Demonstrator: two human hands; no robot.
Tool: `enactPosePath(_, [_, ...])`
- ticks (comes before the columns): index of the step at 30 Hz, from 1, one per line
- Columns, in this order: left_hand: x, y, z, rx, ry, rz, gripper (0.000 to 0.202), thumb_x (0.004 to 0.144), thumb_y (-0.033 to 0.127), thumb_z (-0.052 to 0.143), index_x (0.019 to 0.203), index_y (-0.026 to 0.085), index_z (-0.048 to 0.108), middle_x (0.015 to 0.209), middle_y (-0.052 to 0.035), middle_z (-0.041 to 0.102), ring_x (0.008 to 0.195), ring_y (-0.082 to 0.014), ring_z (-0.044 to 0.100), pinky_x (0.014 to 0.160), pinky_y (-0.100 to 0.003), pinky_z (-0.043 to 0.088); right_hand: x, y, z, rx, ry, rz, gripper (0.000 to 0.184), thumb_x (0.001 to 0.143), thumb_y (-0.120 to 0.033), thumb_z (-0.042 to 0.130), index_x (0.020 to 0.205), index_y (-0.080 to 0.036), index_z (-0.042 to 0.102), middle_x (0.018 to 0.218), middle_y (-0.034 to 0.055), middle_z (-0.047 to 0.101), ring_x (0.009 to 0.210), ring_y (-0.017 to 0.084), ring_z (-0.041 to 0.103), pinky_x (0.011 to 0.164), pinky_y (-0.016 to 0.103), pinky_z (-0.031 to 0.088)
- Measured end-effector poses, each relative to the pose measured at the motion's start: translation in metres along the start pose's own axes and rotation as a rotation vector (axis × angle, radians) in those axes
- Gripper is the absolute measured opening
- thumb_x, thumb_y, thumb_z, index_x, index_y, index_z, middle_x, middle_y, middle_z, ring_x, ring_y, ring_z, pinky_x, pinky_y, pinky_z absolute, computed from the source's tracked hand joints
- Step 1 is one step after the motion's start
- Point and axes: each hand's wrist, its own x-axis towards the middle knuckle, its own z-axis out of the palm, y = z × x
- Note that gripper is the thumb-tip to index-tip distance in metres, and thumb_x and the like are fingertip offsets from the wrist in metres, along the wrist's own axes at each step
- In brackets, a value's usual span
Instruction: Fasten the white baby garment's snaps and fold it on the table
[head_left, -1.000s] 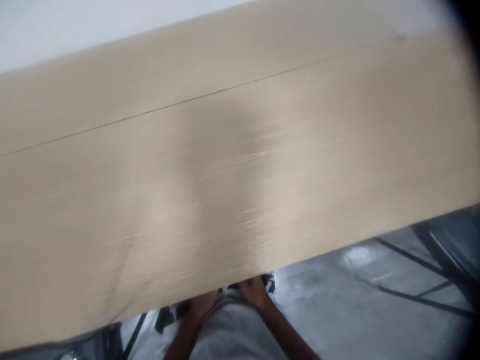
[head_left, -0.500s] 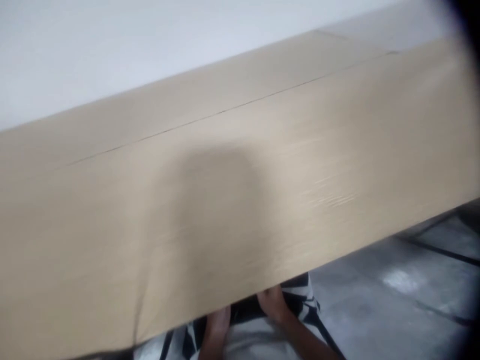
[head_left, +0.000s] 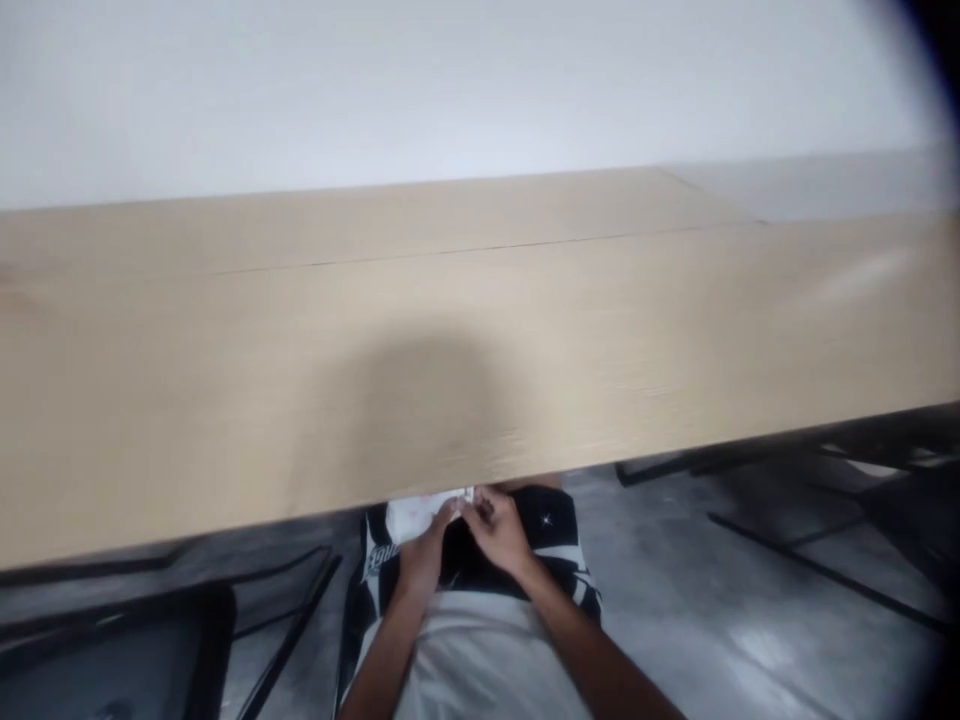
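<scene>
A pale wood table (head_left: 450, 380) runs across 12 o'clock before a white wall (head_left: 450, 90), with grey concrete floor (head_left: 675, 610) at 4 o'clock. At 6 o'clock, below the table's edge, the left hand (head_left: 424, 560) and right hand (head_left: 499, 530) pinch a small white packet (head_left: 416, 515) between their fingertips, above black-and-white shorts (head_left: 559, 545).

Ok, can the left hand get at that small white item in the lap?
Likely yes. The left hand sits right beside the small white item, its fingertips seemingly at its edge, with nothing visible between them. The light wood table edge runs just above but doesn't appear to block it.
</scene>
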Motion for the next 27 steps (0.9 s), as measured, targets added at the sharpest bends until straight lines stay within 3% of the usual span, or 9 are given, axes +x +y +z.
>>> enactPosePath(3, [0.002,0.006,0.006,-0.049,-0.020,0.071,0.068,0.067,0.034,0.088,0.126,0.020,0.057,0.122,-0.0094,0.064,0.114,-0.0249,0.061,0.108,-0.037,0.044,0.010,0.004,-0.006,0.122,-0.175,0.063,0.049,0.084,-0.062,0.063,0.081,-0.014,0.056,0.065,0.0005,0.054,0.056,0.012,0.055,0.054,0.022,0.045])
enactPosePath(6, [0.004,0.012,0.011,-0.088,-0.050,0.075,0.080,0.066,0.035,0.087,0.135,0.022,0.048,0.125,-0.0105,0.062,0.108,-0.0258,0.064,0.100,-0.040,0.050,0.014,0.007,-0.010,0.169,-0.219,0.108,0.057,0.076,-0.069,0.067,0.081,-0.012,0.057,0.067,0.0046,0.059,0.057,0.016,0.059,0.056,0.027,0.052])
enactPosePath(9, [0.005,0.013,0.011,-0.085,-0.102,0.060,0.087,0.063,0.037,0.087,0.138,0.021,0.044,0.125,-0.0121,0.061,0.106,-0.0276,0.064,0.096,-0.043,0.052,0.013,0.011,-0.014,0.155,-0.187,0.137,0.061,0.071,-0.072,0.069,0.075,-0.011,0.059,0.065,0.0071,0.060,0.057,0.016,0.060,0.057,0.028,0.054])
enactPosePath(13, [0.008,0.007,0.006,0.006,-0.141,0.035,0.080,0.061,0.034,0.089,0.130,0.016,0.053,0.121,-0.0135,0.063,0.117,-0.0278,0.059,0.113,-0.042,0.038,0.012,0.014,-0.019,0.079,-0.110,0.145,0.064,0.069,-0.075,0.063,0.074,-0.012,0.063,0.064,0.0084,0.061,0.060,0.019,0.062,0.058,0.030,0.055])
enactPosePath(17, [0.011,0.003,0.004,0.059,-0.144,-0.002,0.072,0.059,0.035,0.089,0.122,0.015,0.060,0.114,-0.0149,0.066,0.118,-0.0315,0.058,0.112,-0.046,0.039,0.012,0.012,-0.020,-0.068,0.016,0.115,0.047,0.074,-0.060,0.057,0.065,-0.014,0.059,0.059,0.0075,0.059,0.053,0.018,0.058,0.052,0.026,0.048])
enactPosePath(20, [0.011,0.003,0.003,0.064,-0.132,0.018,0.070,0.059,0.037,0.088,0.120,0.016,0.062,0.117,-0.0134,0.065,0.121,-0.0300,0.057,0.113,-0.042,0.038,0.012,0.009,-0.019,-0.172,0.087,0.088,0.035,0.071,-0.047,0.058,0.055,-0.016,0.053,0.054,0.0057,0.054,0.051,0.016,0.054,0.052,0.024,0.044])
enactPosePath(22, [0.011,0.004,0.003,0.059,-0.129,0.039,0.071,0.061,0.039,0.086,0.123,0.017,0.060,0.120,-0.0129,0.064,0.119,-0.0285,0.058,0.113,-0.041,0.039,0.012,0.009,-0.018,-0.185,0.065,0.102,0.034,0.071,-0.046,0.057,0.054,-0.017,0.052,0.053,0.0046,0.053,0.049,0.015,0.053,0.051,0.024,0.044])
enactPosePath(27, [0.009,0.009,0.005,0.076,-0.116,0.123,0.076,0.066,0.039,0.083,0.131,0.017,0.051,0.127,-0.0120,0.060,0.123,-0.0260,0.055,0.115,-0.040,0.036,0.014,0.015,-0.017,-0.093,-0.037,0.205,0.049,0.079,-0.062,0.047,0.068,-0.015,0.056,0.060,0.0052,0.057,0.048,0.017,0.057,0.041,0.025,0.047])
